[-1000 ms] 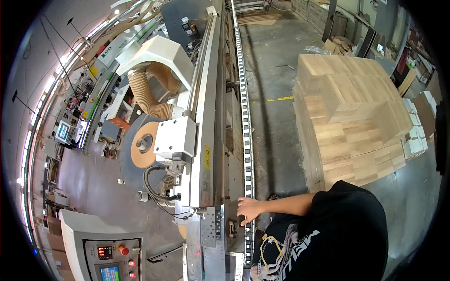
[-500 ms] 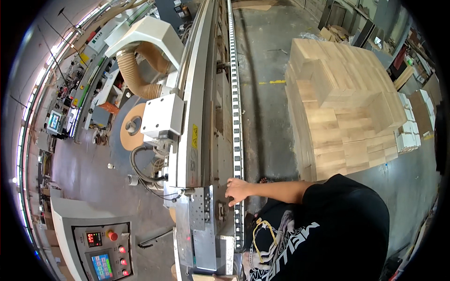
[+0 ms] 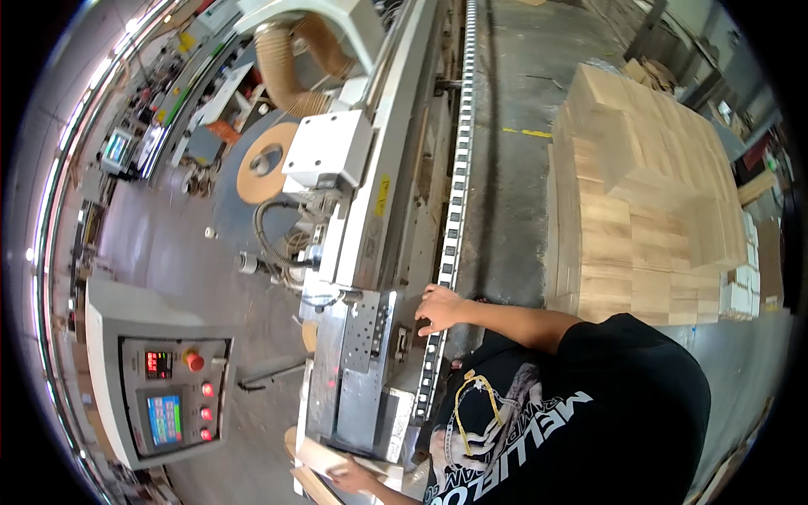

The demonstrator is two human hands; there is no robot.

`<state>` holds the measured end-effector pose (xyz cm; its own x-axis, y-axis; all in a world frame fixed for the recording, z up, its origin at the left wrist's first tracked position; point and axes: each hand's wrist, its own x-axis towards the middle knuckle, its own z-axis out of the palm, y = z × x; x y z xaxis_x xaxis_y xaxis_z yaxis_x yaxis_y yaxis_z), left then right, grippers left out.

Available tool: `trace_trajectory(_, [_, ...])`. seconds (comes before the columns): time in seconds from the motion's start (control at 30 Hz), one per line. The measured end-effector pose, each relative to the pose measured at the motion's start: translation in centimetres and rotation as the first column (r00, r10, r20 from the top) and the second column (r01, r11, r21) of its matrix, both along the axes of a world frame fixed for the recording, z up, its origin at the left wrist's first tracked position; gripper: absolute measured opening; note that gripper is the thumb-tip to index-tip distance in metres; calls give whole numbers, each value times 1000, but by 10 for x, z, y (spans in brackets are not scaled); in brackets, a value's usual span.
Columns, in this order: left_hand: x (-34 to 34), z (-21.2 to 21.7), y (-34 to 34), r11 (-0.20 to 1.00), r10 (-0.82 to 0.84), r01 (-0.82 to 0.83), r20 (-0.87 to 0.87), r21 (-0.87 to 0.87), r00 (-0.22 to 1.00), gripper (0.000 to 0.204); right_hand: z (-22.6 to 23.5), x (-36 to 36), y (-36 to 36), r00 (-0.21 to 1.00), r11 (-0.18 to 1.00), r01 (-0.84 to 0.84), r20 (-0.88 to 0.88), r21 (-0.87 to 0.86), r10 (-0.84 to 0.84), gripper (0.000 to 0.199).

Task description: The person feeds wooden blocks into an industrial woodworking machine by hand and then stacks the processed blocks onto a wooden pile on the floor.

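My right hand (image 3: 441, 309) is at the near part of the edge-banding machine (image 3: 364, 252), beside a long track of black and white pads (image 3: 457, 194). Its fingers are bent but apart, with nothing visible in them; whether it touches the track is unclear. Low in the picture, my left hand (image 3: 349, 476) grips a pale wooden board (image 3: 322, 457) at the machine's near end. A second strip of wood (image 3: 316, 486) lies just below that board, partly cut off by the picture's edge.
A control panel (image 3: 160, 379) with lit buttons and a screen stands at left. Beyond it hang a ribbed hose (image 3: 278, 71) and a large tape roll (image 3: 263, 164). Across the grey floor at right rises a tall stack of wooden boards (image 3: 623, 227). Other machinery lines the far left.
The view has shifted, so the machine sits farther right and tilts more. My left hand has come into view with the board at the lower edge. My right hand stays by the track.
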<state>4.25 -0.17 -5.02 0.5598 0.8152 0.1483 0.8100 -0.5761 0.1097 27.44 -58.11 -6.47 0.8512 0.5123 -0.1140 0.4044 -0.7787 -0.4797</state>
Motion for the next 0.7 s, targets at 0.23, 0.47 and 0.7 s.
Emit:
trace_trajectory(0.23, [66, 10, -108, 694, -697, 719, 212, -43, 685, 119, 1, 9, 7, 998, 997, 51, 35, 49, -53, 52])
trace_trajectory(0.47, [134, 12, -189, 480, -839, 847, 162, -229, 519, 108, 1, 5, 11, 998, 996, 56, 6, 75, -57, 56])
trace_trajectory(0.7, [175, 8, -221, 447, -874, 874, 117, -192, 472, 74, 2, -8, 41, 798, 618, 590, -493, 520, -347, 88])
